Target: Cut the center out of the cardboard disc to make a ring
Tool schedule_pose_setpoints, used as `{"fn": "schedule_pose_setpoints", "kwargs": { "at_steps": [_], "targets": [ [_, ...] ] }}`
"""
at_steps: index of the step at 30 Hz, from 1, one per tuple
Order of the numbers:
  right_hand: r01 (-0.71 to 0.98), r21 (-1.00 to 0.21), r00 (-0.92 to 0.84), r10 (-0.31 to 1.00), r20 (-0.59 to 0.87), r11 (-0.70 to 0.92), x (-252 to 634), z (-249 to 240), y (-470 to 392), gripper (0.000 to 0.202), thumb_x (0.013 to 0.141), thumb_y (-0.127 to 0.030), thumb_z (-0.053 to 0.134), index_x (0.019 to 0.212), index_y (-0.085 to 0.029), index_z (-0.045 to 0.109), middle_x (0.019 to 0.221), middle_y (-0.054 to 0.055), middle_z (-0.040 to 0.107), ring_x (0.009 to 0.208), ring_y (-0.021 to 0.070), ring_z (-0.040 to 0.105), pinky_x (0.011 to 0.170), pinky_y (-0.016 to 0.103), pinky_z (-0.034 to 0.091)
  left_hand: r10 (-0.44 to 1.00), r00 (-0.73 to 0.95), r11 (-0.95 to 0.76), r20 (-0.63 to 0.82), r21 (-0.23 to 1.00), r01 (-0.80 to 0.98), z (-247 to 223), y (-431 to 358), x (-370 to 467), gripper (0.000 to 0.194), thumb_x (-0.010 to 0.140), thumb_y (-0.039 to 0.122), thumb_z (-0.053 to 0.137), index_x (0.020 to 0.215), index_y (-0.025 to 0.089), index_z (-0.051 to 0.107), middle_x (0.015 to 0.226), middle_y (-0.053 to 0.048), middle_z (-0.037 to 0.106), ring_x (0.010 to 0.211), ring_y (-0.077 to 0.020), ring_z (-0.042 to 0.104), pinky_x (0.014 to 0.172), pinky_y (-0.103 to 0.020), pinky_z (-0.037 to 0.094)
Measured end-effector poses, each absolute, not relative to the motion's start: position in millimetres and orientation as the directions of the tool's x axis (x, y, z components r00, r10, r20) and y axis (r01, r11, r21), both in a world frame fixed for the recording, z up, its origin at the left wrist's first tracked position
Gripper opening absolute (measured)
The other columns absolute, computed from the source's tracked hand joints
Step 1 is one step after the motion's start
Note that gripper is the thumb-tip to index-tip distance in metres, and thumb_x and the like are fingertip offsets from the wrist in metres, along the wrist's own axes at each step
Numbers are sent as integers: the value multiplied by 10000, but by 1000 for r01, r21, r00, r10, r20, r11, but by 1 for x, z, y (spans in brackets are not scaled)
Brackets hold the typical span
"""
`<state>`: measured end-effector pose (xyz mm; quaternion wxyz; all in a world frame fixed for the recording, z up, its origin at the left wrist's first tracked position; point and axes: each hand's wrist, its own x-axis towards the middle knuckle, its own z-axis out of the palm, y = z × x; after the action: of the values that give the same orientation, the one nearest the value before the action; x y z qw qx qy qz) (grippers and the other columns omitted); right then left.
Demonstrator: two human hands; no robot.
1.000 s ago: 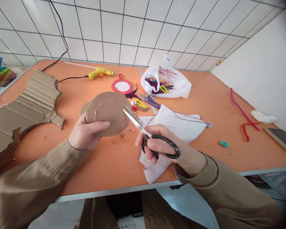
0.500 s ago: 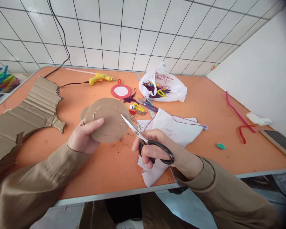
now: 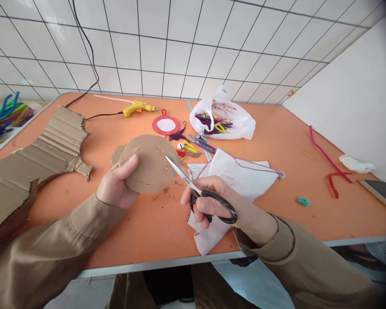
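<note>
My left hand (image 3: 118,183) grips a round cardboard disc (image 3: 149,169) by its left side, thumb on top. Another cardboard piece (image 3: 116,153) shows behind the disc's left edge. Dashed slits mark the disc's face. In my right hand (image 3: 212,201) are black-handled scissors (image 3: 184,175), fingers in the loops, blades slightly apart. The blade tips are at the disc's right part; whether they touch it I cannot tell. A white cloth pouch (image 3: 241,171) with dark red stitching lies beneath and beyond my right hand.
Torn corrugated cardboard (image 3: 38,159) lies at the left. Toward the back are a yellow glue gun (image 3: 138,108), a red-rimmed disc (image 3: 166,125), purple-handled scissors (image 3: 203,142) and a white plastic bag (image 3: 238,122). Pipe cleaners (image 3: 328,152) lie at the right.
The view has shifted slightly, so the whole scene sits a little further right and lower. Both hands keep their holds, with the disc and scissors in nearly the same relation.
</note>
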<state>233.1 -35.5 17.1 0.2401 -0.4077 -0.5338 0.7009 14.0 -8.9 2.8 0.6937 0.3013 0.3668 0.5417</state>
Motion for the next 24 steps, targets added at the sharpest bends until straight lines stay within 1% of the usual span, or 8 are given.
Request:
{"fn": "schedule_pose_setpoints", "kwargs": {
  "at_steps": [2, 5, 9, 14, 16, 19, 21, 24],
  "targets": [
    [106, -950, -568, 766, -301, -295, 235, 15, -35, 485, 697, -598, 719, 802, -142, 588, 527, -30, 565, 432, 85, 526, 429, 199, 453, 971, 158, 236, -178, 812, -534, 3, -9, 14, 346, 772, 366, 716, 1078, 203, 709, 1130, -61, 731, 1137, -304, 627, 751, -321, 581],
    [97, -947, -576, 759, -304, -306, 237, 13, -36, 553, 680, -654, 715, 837, -136, 600, 536, -25, 577, 424, 82, 526, 428, 197, 448, 974, 165, 219, -153, 812, -541, 3, -9, 14, 323, 776, 362, 712, 1063, 212, 713, 1137, -56, 730, 1142, -304, 624, 753, -325, 576],
    [58, -941, -579, 757, -303, -332, 239, 10, -37, 585, 662, -673, 726, 850, -130, 616, 543, -18, 587, 408, 83, 525, 417, 199, 431, 973, 173, 224, -153, 812, -540, 2, -9, 14, 298, 782, 355, 706, 1046, 220, 723, 1143, -55, 728, 1157, -311, 615, 813, -356, 570],
    [-15, -938, -628, 733, -261, -347, 240, 8, -36, 561, 706, -656, 705, 867, -125, 620, 558, -13, 585, 416, 81, 523, 408, 192, 414, 968, 188, 242, -164, 799, -550, 2, -10, 14, 269, 794, 336, 702, 1026, 202, 730, 1116, -65, 737, 1174, -316, 605, 940, -401, 522],
    [15, -944, -616, 741, -269, -331, 238, 7, -35, 523, 694, -615, 737, 848, -132, 611, 558, -23, 574, 427, 84, 525, 415, 196, 425, 966, 185, 252, -178, 793, -554, 2, -11, 14, 273, 791, 323, 709, 1027, 187, 730, 1095, -72, 743, 1160, -313, 613, 967, -408, 505],
    [70, -952, -570, 771, -284, -299, 235, 7, -35, 423, 669, -477, 806, 817, -147, 587, 543, -50, 544, 445, 86, 528, 439, 196, 442, 963, 185, 269, -199, 785, -558, 3, -12, 14, 298, 782, 311, 724, 1044, 170, 731, 1047, -76, 753, 1137, -301, 627, 991, -398, 489],
    [97, -953, -555, 779, -291, -287, 234, 7, -34, 364, 678, -399, 810, 813, -150, 581, 536, -59, 533, 450, 84, 529, 448, 191, 440, 962, 184, 271, -201, 783, -560, 2, -12, 14, 311, 774, 312, 733, 1051, 169, 731, 1038, -75, 755, 1127, -294, 633, 989, -387, 491],
    [132, -953, -542, 785, -301, -274, 235, 8, -35, 335, 673, -354, 810, 817, -146, 590, 537, -59, 532, 448, 82, 529, 443, 184, 431, 963, 186, 265, -194, 788, -555, 1, -11, 14, 299, 777, 313, 730, 1043, 175, 737, 1040, -70, 755, 1113, -281, 641, 960, -365, 510]
  ]
}}
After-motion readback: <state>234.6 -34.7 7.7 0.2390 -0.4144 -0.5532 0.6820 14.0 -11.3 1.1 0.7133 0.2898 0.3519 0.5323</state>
